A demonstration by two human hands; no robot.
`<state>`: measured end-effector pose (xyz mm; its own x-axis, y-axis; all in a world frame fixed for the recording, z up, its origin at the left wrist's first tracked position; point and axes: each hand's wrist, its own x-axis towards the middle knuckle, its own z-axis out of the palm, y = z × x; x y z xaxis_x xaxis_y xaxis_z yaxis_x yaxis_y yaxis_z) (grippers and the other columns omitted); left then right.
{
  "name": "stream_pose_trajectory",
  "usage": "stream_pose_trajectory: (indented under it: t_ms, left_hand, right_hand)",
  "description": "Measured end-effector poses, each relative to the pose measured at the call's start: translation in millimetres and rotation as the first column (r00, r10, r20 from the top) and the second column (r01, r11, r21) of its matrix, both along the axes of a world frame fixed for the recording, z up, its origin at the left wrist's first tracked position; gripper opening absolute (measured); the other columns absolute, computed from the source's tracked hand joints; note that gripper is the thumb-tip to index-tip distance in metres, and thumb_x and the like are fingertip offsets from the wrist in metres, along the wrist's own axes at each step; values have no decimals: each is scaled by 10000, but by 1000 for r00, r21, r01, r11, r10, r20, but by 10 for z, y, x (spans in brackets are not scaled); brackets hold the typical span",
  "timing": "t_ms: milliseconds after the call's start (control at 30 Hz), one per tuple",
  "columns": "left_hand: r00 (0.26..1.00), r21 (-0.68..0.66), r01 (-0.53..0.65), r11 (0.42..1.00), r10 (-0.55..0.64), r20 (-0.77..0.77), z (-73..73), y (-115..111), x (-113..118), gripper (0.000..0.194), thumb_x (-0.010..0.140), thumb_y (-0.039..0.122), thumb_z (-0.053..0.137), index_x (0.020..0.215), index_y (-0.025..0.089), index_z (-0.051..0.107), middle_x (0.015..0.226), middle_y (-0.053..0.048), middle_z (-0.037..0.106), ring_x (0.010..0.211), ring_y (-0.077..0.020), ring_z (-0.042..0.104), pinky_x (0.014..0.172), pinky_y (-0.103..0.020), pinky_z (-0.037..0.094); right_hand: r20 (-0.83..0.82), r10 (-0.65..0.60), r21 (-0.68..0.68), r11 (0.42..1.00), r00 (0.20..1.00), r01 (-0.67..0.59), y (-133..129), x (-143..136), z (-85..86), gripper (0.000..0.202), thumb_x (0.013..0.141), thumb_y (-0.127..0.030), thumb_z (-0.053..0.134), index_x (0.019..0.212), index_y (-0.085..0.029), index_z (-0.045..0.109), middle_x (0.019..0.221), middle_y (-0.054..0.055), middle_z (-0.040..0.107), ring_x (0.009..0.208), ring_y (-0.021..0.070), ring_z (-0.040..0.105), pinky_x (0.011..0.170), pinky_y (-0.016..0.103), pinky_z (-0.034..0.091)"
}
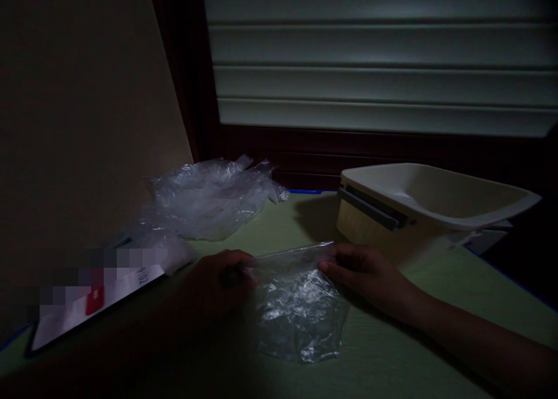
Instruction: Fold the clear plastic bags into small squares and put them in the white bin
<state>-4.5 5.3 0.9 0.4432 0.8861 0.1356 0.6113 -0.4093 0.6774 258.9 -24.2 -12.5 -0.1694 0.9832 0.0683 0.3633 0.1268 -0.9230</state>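
Note:
A clear plastic bag [300, 312] hangs flat between my two hands, its upper edge stretched from one to the other. My left hand [226, 277] pinches the bag's upper left corner between thumb and fingers. At the upper right corner, my right hand [357, 265] grips the edge with the thumb in front. The bag is crinkled and shiny, and I make out nothing inside it. Its lower end reaches down over the green tabletop [383, 352]. Dim light leaves the left hand and forearm mostly in shadow.
A heap of clear plastic bags [209, 196] lies at the back left. Nearer, a phone or tablet [100, 297] with a lit screen rests at the left. On the right stands a cream plastic bin [383, 242] with a dark handle. Behind is a slatted shutter [375, 85].

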Motion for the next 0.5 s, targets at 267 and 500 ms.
stream_pose_trajectory:
  t_ms: [267,500]
  left_hand:
    - [996,24,-91,996,91,0,42,-7,12,322,725,410,551,949,203,653,796,-18,694,723,-210,649,688,-283,515]
    - [997,-28,-70,997,71,28,51,-27,27,341,720,385,547,978,183,643,778,-33,679,705,-212,640,668,-294,511]
  right_hand:
    - [-112,116,-118,985,987,-129,-41,-31,69,329,756,-393,670,981,-159,618,900,55,664,812,186,618,731,313,481]
    - [-89,217,-103,969,972,-226,-32,1,107,278,735,-288,687,971,-168,598,910,50,643,841,190,613,784,332,487]
